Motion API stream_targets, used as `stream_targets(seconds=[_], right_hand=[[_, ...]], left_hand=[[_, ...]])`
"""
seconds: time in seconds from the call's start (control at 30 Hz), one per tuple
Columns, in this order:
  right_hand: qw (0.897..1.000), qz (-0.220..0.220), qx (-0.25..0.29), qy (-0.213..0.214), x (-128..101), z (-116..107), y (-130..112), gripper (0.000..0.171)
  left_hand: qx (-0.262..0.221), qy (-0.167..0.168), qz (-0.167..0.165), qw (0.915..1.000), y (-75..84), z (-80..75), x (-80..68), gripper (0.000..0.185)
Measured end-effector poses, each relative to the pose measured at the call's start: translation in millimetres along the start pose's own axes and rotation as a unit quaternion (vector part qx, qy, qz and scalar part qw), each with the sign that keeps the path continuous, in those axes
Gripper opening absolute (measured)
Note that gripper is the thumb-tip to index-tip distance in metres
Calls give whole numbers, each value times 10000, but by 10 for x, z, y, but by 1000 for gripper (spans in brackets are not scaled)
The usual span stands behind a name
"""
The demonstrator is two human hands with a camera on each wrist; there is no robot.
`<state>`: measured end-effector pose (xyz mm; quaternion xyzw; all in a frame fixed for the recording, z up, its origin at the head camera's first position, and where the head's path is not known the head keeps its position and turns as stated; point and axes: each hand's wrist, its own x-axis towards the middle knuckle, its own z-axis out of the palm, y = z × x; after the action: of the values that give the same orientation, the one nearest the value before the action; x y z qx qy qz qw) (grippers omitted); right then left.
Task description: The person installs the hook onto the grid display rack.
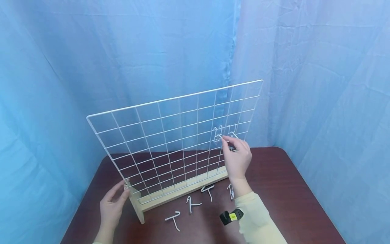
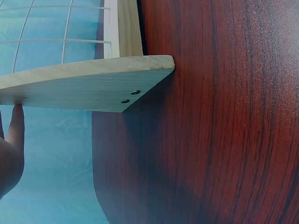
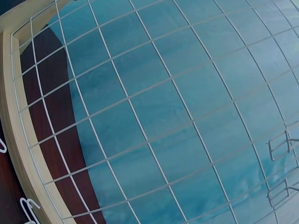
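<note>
We are pinching a white wire hook [image 1: 226, 137] onto the upright white wire grid panel [image 1: 170, 135] with our right hand [image 1: 237, 159] | left hand [image 1: 113, 206], fingers relaxed, is steadying the pale wooden base [image 1: 137, 207] | spare hooks [image 1: 192, 203] are lying nearby.

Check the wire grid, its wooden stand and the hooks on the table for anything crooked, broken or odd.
Nothing stands out. The wire grid sits upright in its wooden stand, unbent. The left hand touches the stand's end; the right hand pinches a hook at the grid. Loose hooks lie scattered on the table, none visibly damaged.
</note>
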<state>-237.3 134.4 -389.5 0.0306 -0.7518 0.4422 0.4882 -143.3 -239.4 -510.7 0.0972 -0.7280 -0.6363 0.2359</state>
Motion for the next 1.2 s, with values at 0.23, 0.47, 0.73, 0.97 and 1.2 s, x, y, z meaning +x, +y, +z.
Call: stream_targets(seconds=[0.23, 0.47, 0.73, 0.97, 1.2], right_hand=[[10000, -17, 56, 40, -16, 36, 21, 6], [9999, 102, 19, -32, -71, 49, 56, 8], [9996, 232, 150, -67, -104, 49, 87, 11], [9986, 377, 366, -59, -121, 42, 104, 14], [9964, 659, 514, -134, -131, 21, 127, 16]], left_hand=[[200, -13, 106, 9997, -27, -7, -4, 36], [177, -56, 121, 9998, -15, -7, -14, 36], [170, -67, 74, 9998, -21, -1, 1, 36], [118, -40, 94, 9999, -4, -1, -6, 36], [219, -50, 107, 9997, 7, 1, -15, 36]])
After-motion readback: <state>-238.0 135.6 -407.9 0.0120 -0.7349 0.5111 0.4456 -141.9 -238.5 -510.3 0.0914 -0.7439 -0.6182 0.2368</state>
